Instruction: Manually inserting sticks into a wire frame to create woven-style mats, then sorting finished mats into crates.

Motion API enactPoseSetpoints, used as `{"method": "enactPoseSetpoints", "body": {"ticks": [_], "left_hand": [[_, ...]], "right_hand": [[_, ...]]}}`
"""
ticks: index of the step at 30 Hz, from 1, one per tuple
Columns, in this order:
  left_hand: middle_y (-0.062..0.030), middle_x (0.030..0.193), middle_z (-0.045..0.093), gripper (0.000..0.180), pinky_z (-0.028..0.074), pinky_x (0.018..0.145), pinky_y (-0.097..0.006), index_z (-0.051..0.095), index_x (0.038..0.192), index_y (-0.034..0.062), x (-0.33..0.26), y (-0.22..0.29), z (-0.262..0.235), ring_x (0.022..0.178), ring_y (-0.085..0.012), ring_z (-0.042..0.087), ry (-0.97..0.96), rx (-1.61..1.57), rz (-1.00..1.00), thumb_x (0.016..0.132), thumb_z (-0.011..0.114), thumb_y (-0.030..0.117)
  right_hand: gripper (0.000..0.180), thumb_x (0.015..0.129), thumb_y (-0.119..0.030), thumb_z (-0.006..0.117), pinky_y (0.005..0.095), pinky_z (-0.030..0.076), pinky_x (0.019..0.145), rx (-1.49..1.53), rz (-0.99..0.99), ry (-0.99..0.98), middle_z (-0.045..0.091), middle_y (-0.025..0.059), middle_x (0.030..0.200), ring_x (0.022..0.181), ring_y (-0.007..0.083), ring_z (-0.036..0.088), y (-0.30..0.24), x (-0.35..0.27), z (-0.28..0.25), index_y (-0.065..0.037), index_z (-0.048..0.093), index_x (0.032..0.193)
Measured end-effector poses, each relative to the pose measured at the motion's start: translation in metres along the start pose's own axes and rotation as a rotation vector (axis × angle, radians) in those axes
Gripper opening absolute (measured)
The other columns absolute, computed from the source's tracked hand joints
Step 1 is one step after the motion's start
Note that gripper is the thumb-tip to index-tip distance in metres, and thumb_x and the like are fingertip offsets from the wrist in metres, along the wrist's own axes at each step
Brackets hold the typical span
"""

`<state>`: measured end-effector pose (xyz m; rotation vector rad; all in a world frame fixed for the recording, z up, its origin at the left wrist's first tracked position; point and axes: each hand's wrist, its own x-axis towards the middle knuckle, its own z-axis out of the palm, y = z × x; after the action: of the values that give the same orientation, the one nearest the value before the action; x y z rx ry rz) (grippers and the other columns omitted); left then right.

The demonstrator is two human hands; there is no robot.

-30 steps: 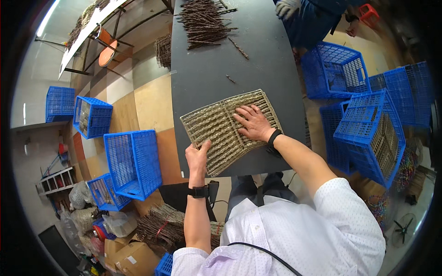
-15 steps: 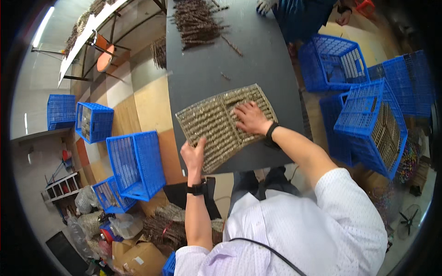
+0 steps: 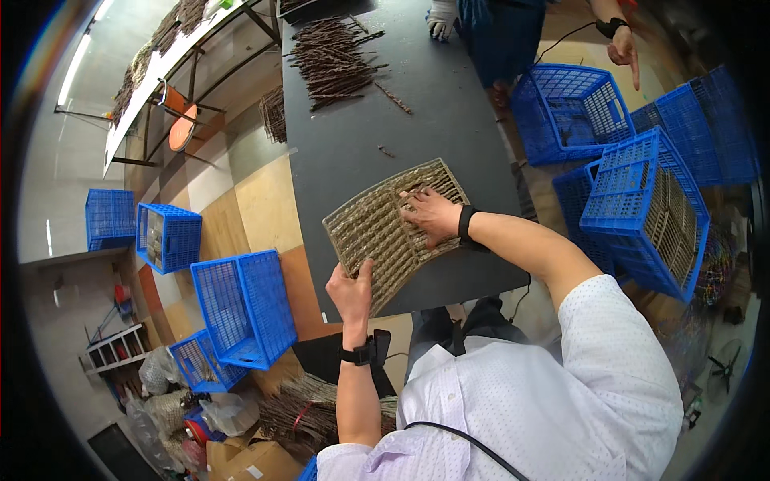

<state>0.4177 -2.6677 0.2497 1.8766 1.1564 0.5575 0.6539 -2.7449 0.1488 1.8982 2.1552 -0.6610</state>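
A tan woven mat made of thin sticks lies on the dark grey table, near its front edge. My left hand grips the mat's near left corner, thumb on top. Flat on the mat's right half rests my right hand, fingers spread and pressing down. Both wrists wear black bands.
A pile of dark twigs lies at the table's far end, with another person's gloved hand beyond it. Blue plastic crates stand left and right of the table. Bundled sticks lie on the floor beside me.
My right hand has slid slightly along the mat's right half. My left hand keeps its hold on the near corner. The view has shifted a little.
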Motion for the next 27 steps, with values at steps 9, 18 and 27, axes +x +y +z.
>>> {"method": "enactPoseSetpoints", "body": {"ticks": [9,18,27], "left_hand": [[-0.0136,0.085,0.073,0.025,0.050,0.070,-0.031,0.068,0.097,-0.0055,0.012,0.008,-0.008,0.072,-0.0142,0.064,-0.071,0.034,-0.067,0.081,0.073,0.014],[-0.0136,0.079,0.068,0.021,0.048,0.067,-0.037,0.066,0.089,-0.0029,0.000,0.049,-0.009,0.071,-0.0253,0.063,-0.047,0.023,0.057,0.078,0.075,0.013],[-0.0157,0.074,0.059,0.020,0.043,0.063,-0.040,0.061,0.081,-0.0018,-0.026,0.076,-0.009,0.071,-0.0338,0.056,-0.101,0.321,0.422,0.074,0.076,0.008]], "right_hand": [[0.098,0.070,-0.047,0.081,0.0449,0.039,0.104,0.124,-0.085,0.081,0.047,0.0147,0.132,0.124,0.0343,0.044,0.027,0.004,0.000,-0.005,0.032,0.145],[0.055,0.078,-0.039,0.072,0.0506,0.045,0.090,-0.126,0.055,-0.155,0.056,0.0129,0.119,0.108,0.0271,0.056,-0.001,0.014,-0.007,-0.005,0.063,0.120],[0.031,0.077,-0.036,0.068,0.0445,0.054,0.068,0.037,-0.089,-0.020,0.070,0.0137,0.080,0.076,0.0287,0.067,0.033,0.012,-0.002,-0.005,0.073,0.078]]}}
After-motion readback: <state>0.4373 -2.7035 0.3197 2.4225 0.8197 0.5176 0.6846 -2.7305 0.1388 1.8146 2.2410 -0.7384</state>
